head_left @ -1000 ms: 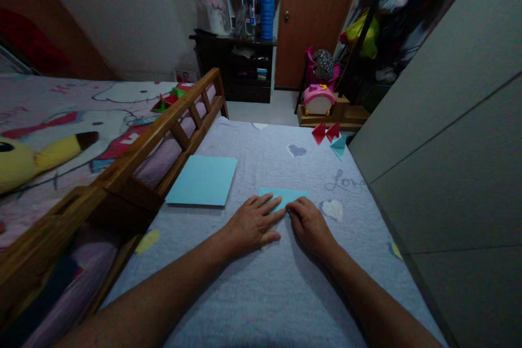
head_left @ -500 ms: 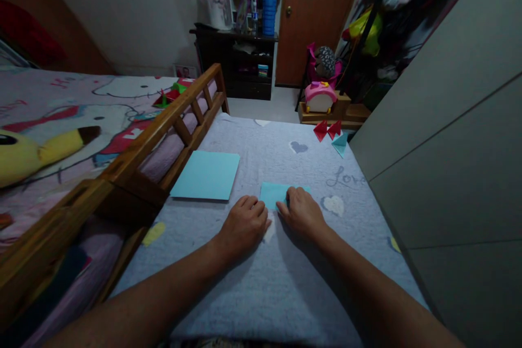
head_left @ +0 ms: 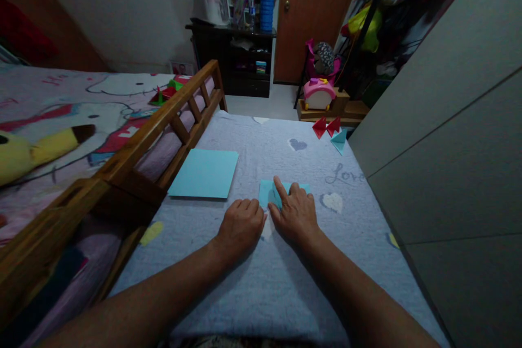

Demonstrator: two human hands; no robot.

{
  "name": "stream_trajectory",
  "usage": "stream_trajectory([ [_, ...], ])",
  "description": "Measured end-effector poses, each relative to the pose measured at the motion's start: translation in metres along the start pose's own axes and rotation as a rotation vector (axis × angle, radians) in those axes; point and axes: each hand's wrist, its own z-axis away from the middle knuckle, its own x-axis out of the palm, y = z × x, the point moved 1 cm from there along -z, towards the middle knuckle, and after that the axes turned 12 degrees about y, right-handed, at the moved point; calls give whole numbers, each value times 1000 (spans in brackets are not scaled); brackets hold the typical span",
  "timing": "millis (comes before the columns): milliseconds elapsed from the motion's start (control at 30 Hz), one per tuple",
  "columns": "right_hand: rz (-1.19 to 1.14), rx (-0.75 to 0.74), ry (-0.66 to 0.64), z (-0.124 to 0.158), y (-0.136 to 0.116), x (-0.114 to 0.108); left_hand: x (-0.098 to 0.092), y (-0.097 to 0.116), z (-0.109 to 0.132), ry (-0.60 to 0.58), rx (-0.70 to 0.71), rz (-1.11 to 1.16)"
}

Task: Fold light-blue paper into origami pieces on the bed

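Observation:
A small folded light-blue paper (head_left: 267,191) lies on the grey bedsheet (head_left: 261,283). My right hand (head_left: 294,215) rests on it, index finger stretched out and pressing the paper, the other fingers curled. My left hand (head_left: 240,227) sits just left of the paper with its fingers curled under, touching the sheet near the paper's lower left corner. I see nothing held in either hand. A stack of flat light-blue square sheets (head_left: 204,173) lies to the left, beside the wooden rail.
A wooden bed rail (head_left: 163,125) runs along the left, with a second bed and a yellow plush toy (head_left: 36,148) beyond. Red and blue folded paper shapes (head_left: 331,131) sit at the far right. A grey cabinet wall (head_left: 448,136) borders the right side.
My left hand pulled back off the paper and curled its fingers. My right hand slid up onto the paper and stretched out its index finger.

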Motion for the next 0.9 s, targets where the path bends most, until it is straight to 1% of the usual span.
stream_trajectory([
  [100, 12, -4, 3, 2, 4, 0, 2, -2, 2, -2, 58, -8],
  [200, 24, 1, 11, 5, 14, -1, 3, -4, 3, -29, 70, -6],
  [333, 45, 14, 32, 11, 37, -2, 2, -4, 3, -65, 61, 13],
  [467, 67, 41, 31, 19, 63, -3, 1, -4, 3, -46, 52, 8],
  [567, 80, 59, 15, 22, 76, -5, 2, -4, 3, -44, 51, 2],
  [800, 74, 87, 12, 28, 93, -3, 2, -3, 5, -53, 34, 21],
  [900, 67, 88, -12, 27, 99, -3, -1, -2, 2, -47, 9, 8],
])
